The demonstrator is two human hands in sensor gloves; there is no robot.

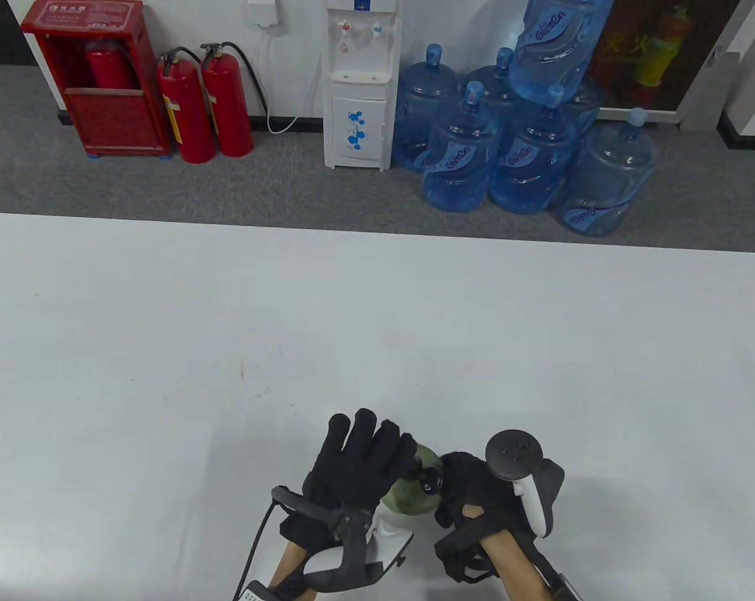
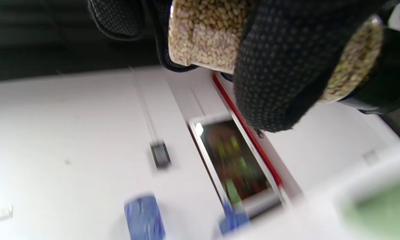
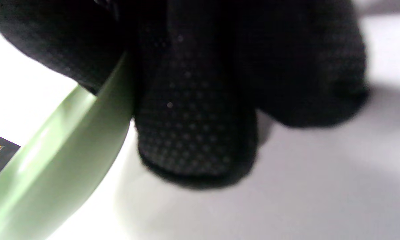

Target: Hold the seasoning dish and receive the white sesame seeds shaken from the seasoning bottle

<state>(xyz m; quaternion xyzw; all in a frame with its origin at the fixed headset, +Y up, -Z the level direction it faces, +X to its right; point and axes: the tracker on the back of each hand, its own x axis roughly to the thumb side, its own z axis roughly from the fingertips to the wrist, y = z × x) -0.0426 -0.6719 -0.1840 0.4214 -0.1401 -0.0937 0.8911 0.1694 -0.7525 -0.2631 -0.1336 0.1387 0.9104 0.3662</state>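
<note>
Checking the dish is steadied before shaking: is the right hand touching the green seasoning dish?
Touching. In the right wrist view, the right hand's gloved fingers press against the green seasoning dish's rim with no gap.

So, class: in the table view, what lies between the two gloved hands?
The green seasoning dish lies between the left hand and right hand, with the seasoning bottle's dark cap end over it, in the table view.

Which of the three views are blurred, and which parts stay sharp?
Table view: sharp throughout. Left wrist view: the seasoning bottle of sesame stays sharp, the room behind is smeared by motion. Right wrist view: soft overall, the green seasoning dish and right hand fingers out of focus.
</note>
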